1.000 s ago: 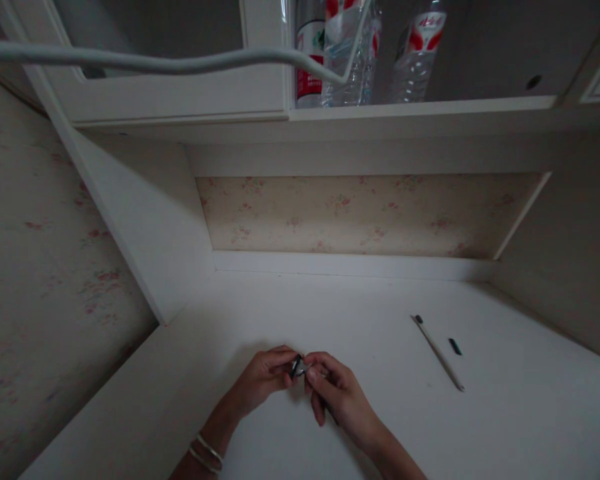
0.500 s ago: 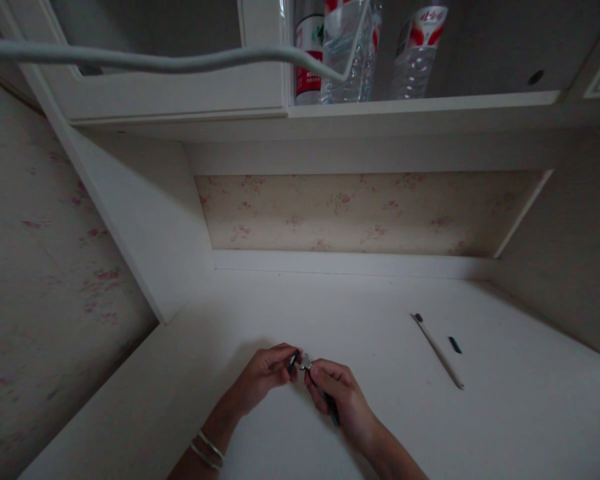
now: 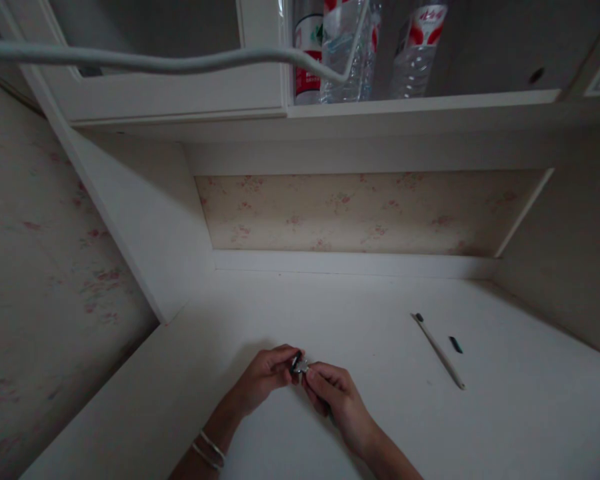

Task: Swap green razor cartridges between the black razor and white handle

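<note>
Near the front of the white desk, my left hand [image 3: 269, 372] pinches a small black piece [image 3: 295, 361] between thumb and fingers. My right hand [image 3: 339, 399] is closed on a tool with a silver metal head [image 3: 301, 366], which looks like a razor handle. Its dark grip is mostly hidden behind my fingers. The silver head meets the black piece, or nearly so; whether they are joined I cannot tell. Two pale bangles [image 3: 209, 449] circle my left wrist.
To the right lie a pale toothbrush [image 3: 440, 353] with dark bristles and a small dark green strip [image 3: 455, 345]. The desk [image 3: 300, 300] ends at a papered back wall. A shelf above holds plastic bottles [image 3: 420, 50]; a white bar [image 3: 180, 63] crosses in front.
My right hand has tipped the tool so its dark grip is now largely out of sight. The silver head has moved slightly left, against or close to the black piece.
</note>
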